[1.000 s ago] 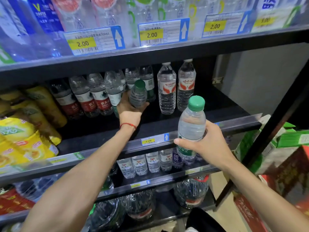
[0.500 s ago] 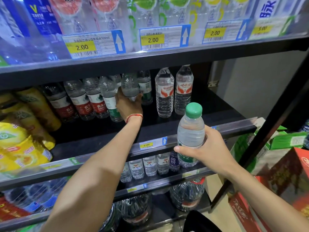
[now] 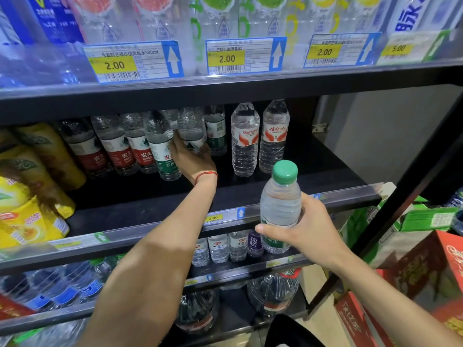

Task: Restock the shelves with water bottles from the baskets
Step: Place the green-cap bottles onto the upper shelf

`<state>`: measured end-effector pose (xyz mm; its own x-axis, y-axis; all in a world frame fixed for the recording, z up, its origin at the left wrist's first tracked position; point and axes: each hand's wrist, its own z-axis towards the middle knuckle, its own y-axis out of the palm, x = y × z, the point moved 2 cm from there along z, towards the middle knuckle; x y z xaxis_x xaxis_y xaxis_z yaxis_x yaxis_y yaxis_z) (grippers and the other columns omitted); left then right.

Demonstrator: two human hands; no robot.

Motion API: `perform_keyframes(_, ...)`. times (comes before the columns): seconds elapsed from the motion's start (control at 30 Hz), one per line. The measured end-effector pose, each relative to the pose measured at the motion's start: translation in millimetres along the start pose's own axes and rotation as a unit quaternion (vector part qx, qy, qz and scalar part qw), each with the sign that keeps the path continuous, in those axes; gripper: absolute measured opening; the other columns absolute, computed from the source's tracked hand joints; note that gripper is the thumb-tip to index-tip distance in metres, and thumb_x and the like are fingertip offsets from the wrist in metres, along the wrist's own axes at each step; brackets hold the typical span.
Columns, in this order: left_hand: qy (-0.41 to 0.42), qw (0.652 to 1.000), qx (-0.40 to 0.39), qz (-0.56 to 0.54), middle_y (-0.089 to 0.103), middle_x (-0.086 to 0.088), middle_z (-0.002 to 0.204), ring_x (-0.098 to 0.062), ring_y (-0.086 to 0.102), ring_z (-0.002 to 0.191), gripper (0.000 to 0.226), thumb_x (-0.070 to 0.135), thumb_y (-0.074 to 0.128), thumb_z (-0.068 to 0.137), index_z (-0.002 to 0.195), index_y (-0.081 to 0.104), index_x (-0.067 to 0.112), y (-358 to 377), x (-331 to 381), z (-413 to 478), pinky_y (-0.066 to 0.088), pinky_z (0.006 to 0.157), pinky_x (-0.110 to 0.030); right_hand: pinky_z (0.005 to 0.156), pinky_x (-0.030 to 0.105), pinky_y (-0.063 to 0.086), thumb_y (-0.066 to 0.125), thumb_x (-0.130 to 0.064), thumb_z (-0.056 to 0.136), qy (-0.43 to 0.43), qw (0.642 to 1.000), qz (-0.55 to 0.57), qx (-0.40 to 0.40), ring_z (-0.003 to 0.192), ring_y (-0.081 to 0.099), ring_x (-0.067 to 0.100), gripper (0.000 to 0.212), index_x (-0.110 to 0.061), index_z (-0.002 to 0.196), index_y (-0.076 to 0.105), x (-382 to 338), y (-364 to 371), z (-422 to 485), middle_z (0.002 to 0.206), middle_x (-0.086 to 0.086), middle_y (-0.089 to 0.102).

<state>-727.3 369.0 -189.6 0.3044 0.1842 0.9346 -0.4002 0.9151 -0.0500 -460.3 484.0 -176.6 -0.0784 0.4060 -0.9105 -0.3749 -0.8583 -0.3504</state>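
The left hand [image 3: 194, 162] is reaching deep into the middle shelf [image 3: 288, 182], just above the centre of the frame. It is wrapping thumb and fingers round the lower body of a green-label bottle [image 3: 191, 128], which is standing upright in the back row. That bottle's cap is hidden under the shelf above.

The right hand [image 3: 312, 232] is gripping a green-capped bottle [image 3: 280, 204] round its lower half, thumb lying across the front near the label, at lower right of centre. This bottle is standing upright in the grip, long axis vertical and cap up. It is hanging in front of the shelf's front rail [image 3: 350, 195], outside the shelf.

The row it seems to belong to is lying up and to the left of it and further back, where the left hand is working. A pair of red-and-white labelled bottles [image 3: 245, 144] is standing between, just right of that hand. Black shelf board is showing in front of the row, beside the left wrist. The right hand is likely the one delivering, moving the bottle upright over the rail and inward to the left. The left forearm is crossing that path, so it probably needs to be clearing first.
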Motion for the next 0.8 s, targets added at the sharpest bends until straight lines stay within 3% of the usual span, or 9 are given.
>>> perform_keyframes(0.07,0.009,1.0,-0.004,0.026,0.045,-0.014,0.152,-0.027,0.044,0.141,0.082,0.002,0.083,0.08,0.151,0.044,0.005,2,-2,3,0.028,0.111,-0.014,0.077,0.02,0.056,0.098,-0.024,0.07,0.003,1.0,-0.008,-0.008,0.087,0.074,0.009,0.041,-0.026,0.101,0.072,2,1,0,0.093,-0.008,0.078)
perform_keyframes(0.17,0.004,0.997,-0.009,0.081,0.043,-0.012,0.154,-0.029,0.041,0.141,0.077,0.009,0.08,0.086,0.152,0.041,0.01,2,-6,6,0.028,0.113,-0.028,0.077,0.019,0.055,0.098,-0.024,0.07,0.011,1.0,-0.009,-0.011,0.088,0.074,0.008,0.042,-0.026,0.102,0.072,5,0,-1,0.093,-0.009,0.078)
perform_keyframes(0.27,-0.008,0.992,-0.01,0.125,0.038,-0.014,0.155,-0.03,0.037,0.141,0.083,0.017,0.081,0.087,0.156,0.036,0.013,0,-6,6,0.025,0.112,-0.028,0.078,0.021,0.057,0.099,-0.025,0.069,0.019,1.0,-0.011,-0.011,0.088,0.074,0.008,0.043,-0.026,0.102,0.072,7,-1,-2,0.094,-0.008,0.078)
perform_keyframes(0.4,-0.011,0.998,0.045,0.052,0.049,-0.009,0.14,-0.024,0.046,0.129,0.086,0.006,0.087,0.077,0.153,0.046,0.014,5,-3,2,0.03,0.095,-0.01,0.078,0.02,0.057,0.099,-0.024,0.069,0.022,1.0,-0.011,-0.015,0.088,0.074,0.007,0.043,-0.027,0.102,0.072,6,-2,-3,0.095,-0.01,0.078)
perform_keyframes(0.47,-0.014,0.997,0.054,0.047,0.051,-0.008,0.136,-0.025,0.049,0.127,0.086,0.006,0.089,0.074,0.15,0.049,0.013,6,-3,1,0.032,0.096,-0.013,0.078,0.021,0.057,0.099,-0.025,0.068,0.022,1.0,-0.012,-0.016,0.089,0.074,0.007,0.044,-0.027,0.103,0.071,6,-3,-3,0.096,-0.01,0.078)
perform_keyframes(0.6,-0.021,0.997,0.04,0.058,0.054,-0.013,0.134,-0.033,0.052,0.126,0.078,0.014,0.092,0.07,0.136,0.053,0.002,2,-1,-1,0.041,0.101,-0.031,0.078,0.02,0.056,0.099,-0.023,0.069,0.02,1.0,-0.01,-0.02,0.088,0.074,0.008,0.042,-0.025,0.101,0.072,7,-4,-1,0.095,-0.009,0.078)
perform_keyframes(0.73,-0.033,0.999,0.002,0.041,0.054,-0.012,0.137,-0.027,0.055,0.128,0.072,0.008,0.086,0.073,0.137,0.054,0.003,-6,1,2,0.038,0.103,-0.019,0.081,0.022,0.057,0.099,-0.024,0.068,0.017,0.999,-0.012,-0.03,0.09,0.074,0.007,0.044,-0.026,0.103,0.072,3,-2,-3,0.096,-0.01,0.078)
perform_keyframes(0.8,-0.025,0.999,-0.014,0.018,0.058,-0.013,0.13,-0.027,0.059,0.121,0.056,0.006,0.077,0.076,0.129,0.058,0.007,-23,9,-4,0.045,0.105,-0.025,0.082,0.019,0.055,0.1,-0.025,0.067,0.014,0.999,-0.012,-0.034,0.093,0.073,0.007,0.047,-0.028,0.105,0.072,0,-2,-6,0.098,-0.011,0.078)
